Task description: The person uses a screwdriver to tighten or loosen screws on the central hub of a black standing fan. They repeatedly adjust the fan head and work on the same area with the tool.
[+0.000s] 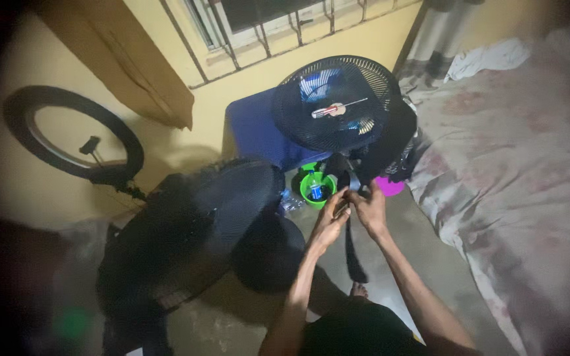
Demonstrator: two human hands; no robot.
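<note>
Both hands meet over the floor (423, 244) near the bed's (516, 171) edge. The left hand (332, 217) and the right hand (369, 207) close their fingers on the top of a black strap (352, 254) hanging between them. Behind stand a fan guard (334, 102), a screwdriver (334, 109) on it, and a green cup (316, 188).

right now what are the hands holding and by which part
Both the left hand and right hand grip the top end of a black fan pole; which fingers close on it cannot be told.
</note>
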